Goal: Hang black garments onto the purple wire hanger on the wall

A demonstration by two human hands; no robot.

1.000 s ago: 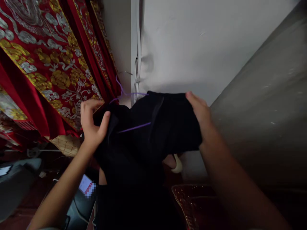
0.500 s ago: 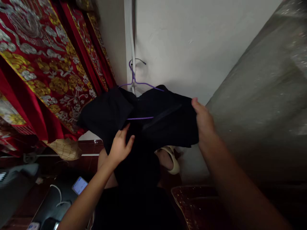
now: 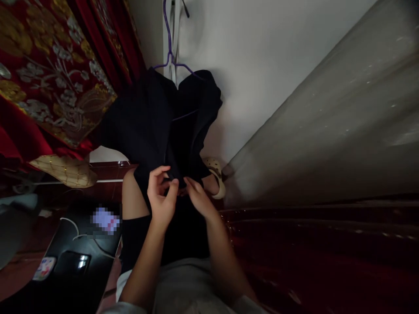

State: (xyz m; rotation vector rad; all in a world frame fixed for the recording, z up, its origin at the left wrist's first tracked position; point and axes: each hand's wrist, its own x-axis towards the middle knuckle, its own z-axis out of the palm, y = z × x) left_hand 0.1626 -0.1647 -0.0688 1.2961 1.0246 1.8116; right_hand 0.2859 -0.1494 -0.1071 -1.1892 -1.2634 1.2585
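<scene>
A dark short-sleeved shirt hangs open at the front on a purple wire hanger. The hanger's crossbar shows through the opening. Low on the shirt's front, my left hand has its fingers curled, with the thumb and fingertips closed on the front edge. Close beside it on the right, my right hand has its fingers together, the tips at the dark cloth of the other front edge. What lies exactly between those fingertips is too dark to make out.
A white strap runs down the wall behind the hanger. Red embroidered cloth hangs at left. Plastic-like sheeting slopes at right. A black bench at lower left carries a phone, a cable and other items. A beige clog is below.
My right hand has left the sleeve on the right and come in beside my left hand at the shirt's lower front. The shirt's right side has folded inward. The view has tilted down.
</scene>
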